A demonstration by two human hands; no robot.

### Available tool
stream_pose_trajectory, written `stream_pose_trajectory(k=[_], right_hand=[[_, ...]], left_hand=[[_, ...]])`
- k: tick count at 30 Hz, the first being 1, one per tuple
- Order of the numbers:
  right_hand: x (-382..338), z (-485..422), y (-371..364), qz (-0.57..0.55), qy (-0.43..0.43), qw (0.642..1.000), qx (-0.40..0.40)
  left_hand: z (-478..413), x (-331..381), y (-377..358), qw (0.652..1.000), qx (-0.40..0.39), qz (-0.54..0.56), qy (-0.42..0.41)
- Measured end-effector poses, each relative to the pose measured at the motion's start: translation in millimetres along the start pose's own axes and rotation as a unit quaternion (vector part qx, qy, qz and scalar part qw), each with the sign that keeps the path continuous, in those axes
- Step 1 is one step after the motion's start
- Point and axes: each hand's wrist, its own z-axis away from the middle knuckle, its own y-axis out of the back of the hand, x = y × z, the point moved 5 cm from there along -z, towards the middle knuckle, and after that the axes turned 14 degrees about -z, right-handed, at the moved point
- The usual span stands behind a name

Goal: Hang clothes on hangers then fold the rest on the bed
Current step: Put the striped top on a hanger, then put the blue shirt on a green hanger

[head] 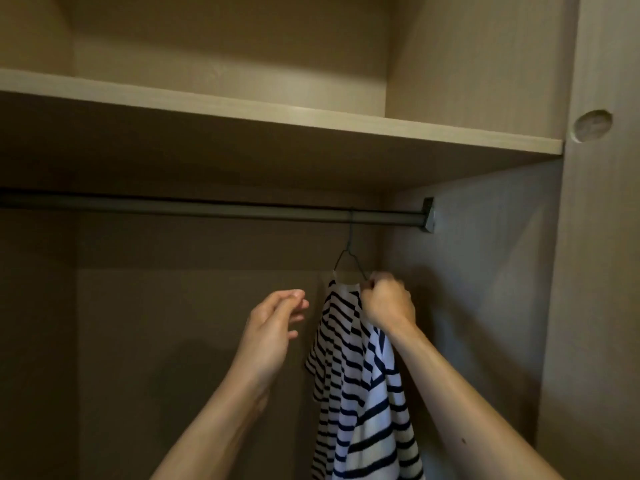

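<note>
Now the striped shirt (349, 368) hangs on a thin wire hanger (347, 261), which is hooked on the rail (207, 209) near the right wall of the wardrobe, under the shelf (277, 112). The right hand (389, 301) is at the shirt's shoulder, w/ fingers curled tight and pinching the fabric by the hanger arm. The left hand (273, 323) is just beside the shirt, not touching, fingers relaxed and a bit bent, holding nothing. The shirt looks light and very soft, it drapes in folds, so prob. it slips off the wire easily. Best to take it at the shoulder seam or collar, not lower, and pull gently, bc the hanger is thin and can swing or bend.
</note>
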Motion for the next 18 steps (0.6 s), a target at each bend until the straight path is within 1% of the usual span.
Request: stream_pose_trajectory(k=[5,9,10,12,13,15,16,18], right_hand=[[-2.2,14.6,3.6,0.023,0.032,0.999,-0.001],[2.3,26.4,5.9,0.031,0.025,0.999,-0.004],[2.8,31.4,6.4,0.040,0.028,0.999,0.001],[1.9,44.2,11.3,0.055,0.063,0.995,0.053],[0.0,53.7,13.0,0.043,0.099,0.990,0.087],[-3.0,74.9,13.3,-0.040,0.182,0.973,0.136],[-3.0,85.7,8.5,-0.096,0.212,0.963,0.135],[-2.1,107.6,-5.5,-0.206,0.241,0.942,0.107]], left_hand=[[2.3,-10.3,-5.6,1.000,0.002,-0.003,0.007],[7.6,-16.3,-11.1,1.000,0.004,-0.009,0.014],[9.8,-18.6,-11.5,1.000,0.005,-0.010,0.016],[14.3,-24.0,-10.8,1.000,0.007,-0.010,0.020],[18.0,-27.5,-8.4,1.000,0.010,-0.012,0.022],[27.2,-34.4,-0.9,1.000,0.013,-0.015,0.023],[34.4,-40.9,5.9,0.999,0.020,-0.018,0.027],[52.3,-53.1,24.1,0.999,0.036,-0.020,0.034]])
